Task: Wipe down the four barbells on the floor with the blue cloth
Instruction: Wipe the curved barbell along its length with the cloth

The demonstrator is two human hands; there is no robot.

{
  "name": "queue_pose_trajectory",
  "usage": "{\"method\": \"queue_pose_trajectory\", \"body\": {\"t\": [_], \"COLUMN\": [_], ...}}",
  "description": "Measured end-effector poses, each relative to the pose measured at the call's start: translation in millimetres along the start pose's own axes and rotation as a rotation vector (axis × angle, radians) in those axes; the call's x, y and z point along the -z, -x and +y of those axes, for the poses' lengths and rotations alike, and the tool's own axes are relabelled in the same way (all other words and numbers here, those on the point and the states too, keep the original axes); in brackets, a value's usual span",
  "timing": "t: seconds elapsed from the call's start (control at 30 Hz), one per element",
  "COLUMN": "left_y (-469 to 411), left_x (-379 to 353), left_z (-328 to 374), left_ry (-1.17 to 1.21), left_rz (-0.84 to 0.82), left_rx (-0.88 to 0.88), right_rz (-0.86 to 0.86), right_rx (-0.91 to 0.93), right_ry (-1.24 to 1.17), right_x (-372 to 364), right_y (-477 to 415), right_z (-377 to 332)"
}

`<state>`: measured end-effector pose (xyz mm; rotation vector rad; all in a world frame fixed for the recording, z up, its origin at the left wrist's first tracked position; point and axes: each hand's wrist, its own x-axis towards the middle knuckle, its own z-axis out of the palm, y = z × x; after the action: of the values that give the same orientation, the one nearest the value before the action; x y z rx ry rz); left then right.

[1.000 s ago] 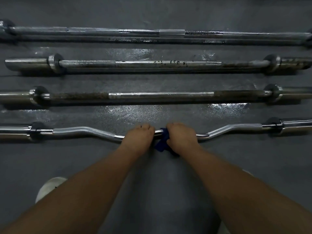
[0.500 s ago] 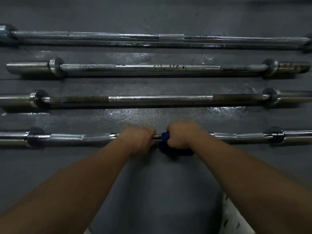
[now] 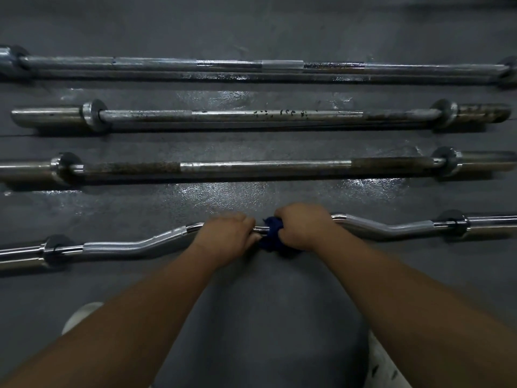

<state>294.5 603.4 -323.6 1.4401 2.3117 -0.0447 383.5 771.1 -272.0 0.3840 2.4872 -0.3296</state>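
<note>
Several barbells lie side by side on the dark floor. Nearest me is a shiny curl bar (image 3: pixel 117 247) with bent grips. My left hand (image 3: pixel 226 236) is closed around its middle. Just to the right, my right hand (image 3: pixel 302 228) grips the blue cloth (image 3: pixel 272 233), which is wrapped around the same bar. Beyond it lies a rusty straight bar (image 3: pixel 263 167), then a spotted bar (image 3: pixel 251 115), then the longest bar (image 3: pixel 251 67) farthest away.
Wet, shiny patches (image 3: pixel 223 191) show on the rubber floor between the bars. A white shoe (image 3: pixel 81 315) is at the lower left and patterned shorts (image 3: pixel 386 365) at the lower right.
The curl bar has been rolled under my hands: its bends pointed toward me, then looked flat, and now point away. Both hands stay at its middle.
</note>
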Motion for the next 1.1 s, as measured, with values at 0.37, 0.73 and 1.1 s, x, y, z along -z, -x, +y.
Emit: {"method": "queue_pose_trajectory", "body": {"t": [0.37, 0.73, 1.1], "left_y": [17.3, 32.6, 63.1], "left_x": [-33.9, -51.5, -21.6], "left_z": [8.0, 29.5, 7.7], "left_ry": [0.001, -0.003, -0.072], "left_rz": [0.156, 0.153, 0.085], "left_rx": [0.066, 0.2, 0.196], "right_rz": [0.363, 0.419, 0.193], "right_rx": [-0.061, -0.043, -0.402], "right_ry": [-0.21, -0.176, -0.669], "right_x": [-85.8, -94.2, -100.6], "right_y": [10.6, 25.8, 75.7], "right_z": [0.1, 0.2, -31.8]}}
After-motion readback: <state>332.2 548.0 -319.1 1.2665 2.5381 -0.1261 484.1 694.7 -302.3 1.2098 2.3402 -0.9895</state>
